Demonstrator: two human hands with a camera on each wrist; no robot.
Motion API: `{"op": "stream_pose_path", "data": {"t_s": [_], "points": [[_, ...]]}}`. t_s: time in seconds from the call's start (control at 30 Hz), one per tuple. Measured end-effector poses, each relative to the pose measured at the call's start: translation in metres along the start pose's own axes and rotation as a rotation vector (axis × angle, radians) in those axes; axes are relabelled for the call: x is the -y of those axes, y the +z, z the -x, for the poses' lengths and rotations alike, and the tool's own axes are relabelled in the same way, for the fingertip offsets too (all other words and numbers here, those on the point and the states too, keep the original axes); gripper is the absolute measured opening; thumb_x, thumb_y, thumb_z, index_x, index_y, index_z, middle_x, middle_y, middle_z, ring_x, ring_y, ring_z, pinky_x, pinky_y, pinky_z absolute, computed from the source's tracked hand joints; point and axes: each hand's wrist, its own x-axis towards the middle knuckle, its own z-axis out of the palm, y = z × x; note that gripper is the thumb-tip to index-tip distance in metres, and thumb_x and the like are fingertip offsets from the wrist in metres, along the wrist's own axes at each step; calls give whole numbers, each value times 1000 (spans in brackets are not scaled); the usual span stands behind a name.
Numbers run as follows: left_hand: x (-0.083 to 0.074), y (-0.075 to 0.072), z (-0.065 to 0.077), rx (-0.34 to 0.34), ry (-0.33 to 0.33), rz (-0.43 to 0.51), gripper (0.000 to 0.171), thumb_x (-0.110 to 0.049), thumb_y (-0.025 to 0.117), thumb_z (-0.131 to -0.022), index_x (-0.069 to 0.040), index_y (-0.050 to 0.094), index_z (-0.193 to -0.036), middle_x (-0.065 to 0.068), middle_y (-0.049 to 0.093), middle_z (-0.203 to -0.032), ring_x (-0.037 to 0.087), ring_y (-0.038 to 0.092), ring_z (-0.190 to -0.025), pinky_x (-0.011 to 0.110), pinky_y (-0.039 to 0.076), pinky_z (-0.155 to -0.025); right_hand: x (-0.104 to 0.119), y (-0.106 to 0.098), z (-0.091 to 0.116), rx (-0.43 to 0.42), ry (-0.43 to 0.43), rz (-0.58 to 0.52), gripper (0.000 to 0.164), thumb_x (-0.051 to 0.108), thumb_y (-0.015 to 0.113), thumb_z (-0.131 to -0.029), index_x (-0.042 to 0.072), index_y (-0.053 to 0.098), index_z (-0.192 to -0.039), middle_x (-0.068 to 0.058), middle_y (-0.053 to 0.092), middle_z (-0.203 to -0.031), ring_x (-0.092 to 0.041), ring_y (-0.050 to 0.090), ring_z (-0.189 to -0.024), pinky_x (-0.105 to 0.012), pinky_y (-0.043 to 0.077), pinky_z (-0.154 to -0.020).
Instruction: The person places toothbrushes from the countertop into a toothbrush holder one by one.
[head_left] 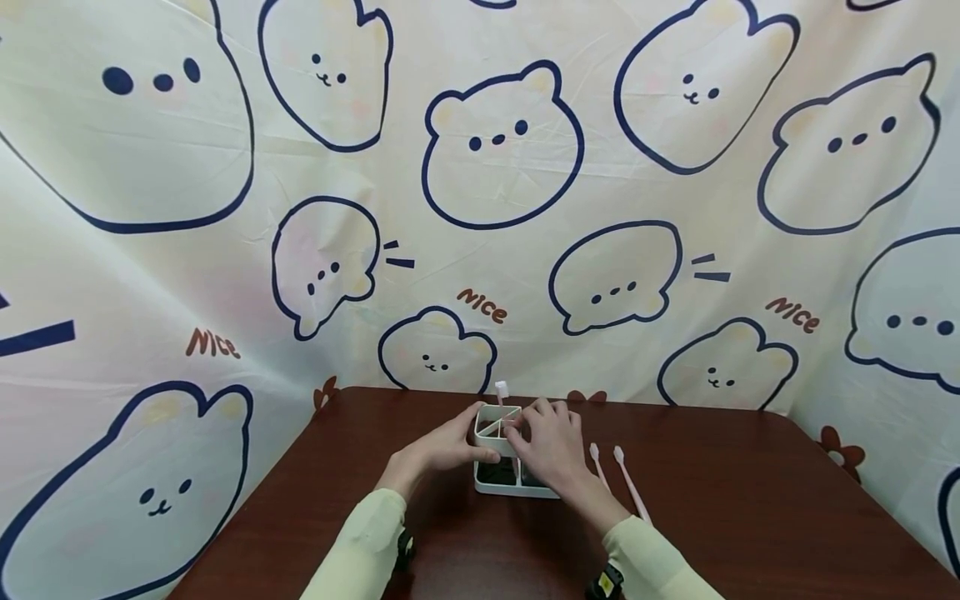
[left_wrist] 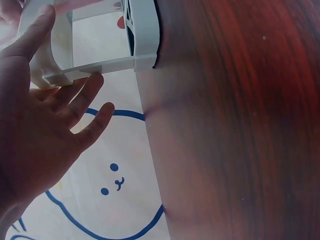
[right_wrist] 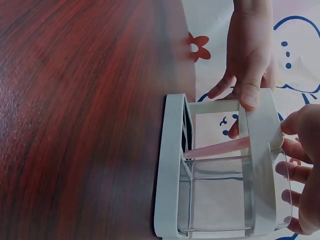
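Observation:
A white toothbrush holder (head_left: 517, 492) with a divided upper rack stands on the table. My left hand (head_left: 438, 454) grips the rack's left side, its thumb along the front. At the right side, my right hand (head_left: 555, 446) has its fingers curled round the rim of a clear cup (right_wrist: 220, 175) set in the holder. One pink toothbrush (right_wrist: 217, 149) stands tilted in the holder beside the cup, its bristle head showing above the rack in the head view. The right hand hides much of the cup in the head view.
Two pink toothbrushes (head_left: 633, 487) lie on the dark brown table (head_left: 727, 500), right of the holder and close to my right forearm. Behind the table's far edge hangs a pale curtain (head_left: 502, 183) printed with cartoon animals.

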Motion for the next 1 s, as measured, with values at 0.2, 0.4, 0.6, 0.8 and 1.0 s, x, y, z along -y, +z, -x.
{"op": "stream_pose_path", "data": {"t_s": [0.2,0.4,0.6,0.8,1.0], "points": [[1,1,0,-9,-12,3,67,-36,74,-89,-21,36,-142,8,55,-135,22,56,-115,57,40,-108,-2,-1,3,6,9,-24,23,45,67,-92,24,74,-86,-1,64,-101,-28,52,-102,-57,41,-95],[-1,1,1,-6,-24,13,66,-36,74,-89,-24,35,-140,6,56,-132,21,56,-114,57,39,-110,-10,-6,8,-44,-27,-28,14,37,70,-91,24,72,-87,0,63,-97,-28,54,-101,-54,43,-91],[-2,1,2,-12,-41,-10,75,-42,74,-87,-24,31,-146,4,52,-134,22,51,-120,58,36,-111,-20,-13,18,-104,-70,-41,9,31,73,-89,22,73,-90,1,63,-96,-27,54,-101,-52,44,-90],[-2,2,1,-9,-25,-4,66,-37,74,-89,-22,36,-140,7,55,-131,23,52,-116,57,38,-110,-34,-21,25,-133,-71,-44,13,28,74,-88,18,75,-97,-1,64,-99,-27,55,-99,-51,46,-86],[-3,2,2,-11,-19,4,63,-36,74,-89,-23,37,-138,6,55,-133,25,52,-117,59,37,-110,-45,-31,28,-165,-77,-80,16,23,75,-87,14,74,-101,-4,65,-98,-27,54,-95,-47,46,-80]]}}
